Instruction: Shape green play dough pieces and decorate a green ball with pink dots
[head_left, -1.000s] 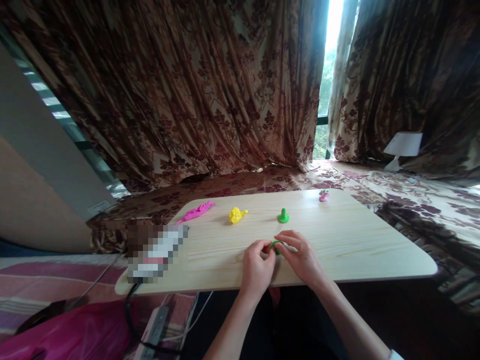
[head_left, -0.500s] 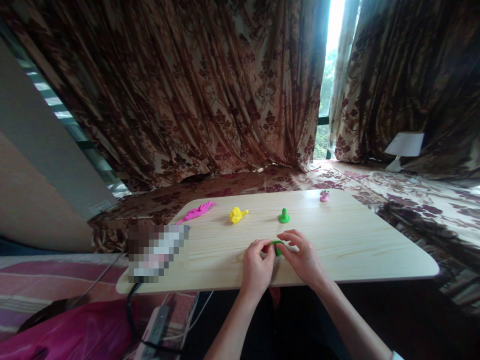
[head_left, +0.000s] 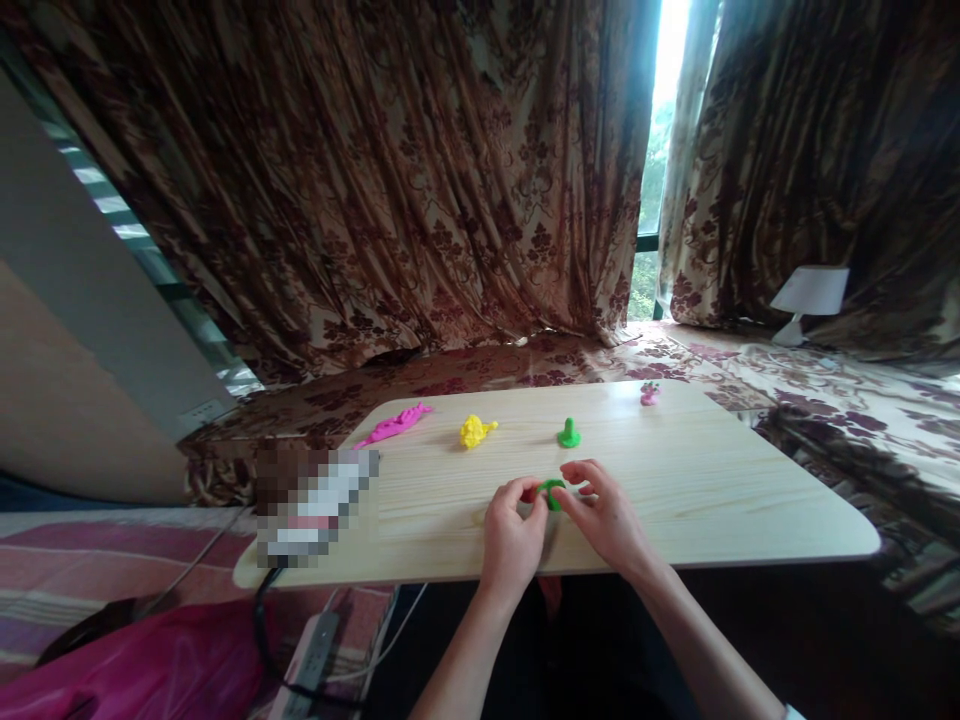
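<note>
My left hand (head_left: 512,530) and my right hand (head_left: 606,512) meet over the near middle of a light wooden table (head_left: 712,490). Between their pinched fingertips sits a small green clay piece (head_left: 553,491) with a bit of red showing at its left. Both hands have their fingers curled onto it. Further back on the table lie a long pink clay shape (head_left: 393,424), a yellow clay lump (head_left: 474,431), a green clay cone (head_left: 568,434) and a small pink clay figure (head_left: 649,394).
A blurred-out object (head_left: 315,504) lies at the table's left end. Patterned brown curtains (head_left: 390,180) hang behind, with a white lamp (head_left: 806,297) at the right. A pink bag (head_left: 142,670), a cable and a power strip (head_left: 311,660) lie at lower left.
Both hands stay together on the green clay piece; the fingers shift slightly as they work it. Nothing else on the table has moved.
</note>
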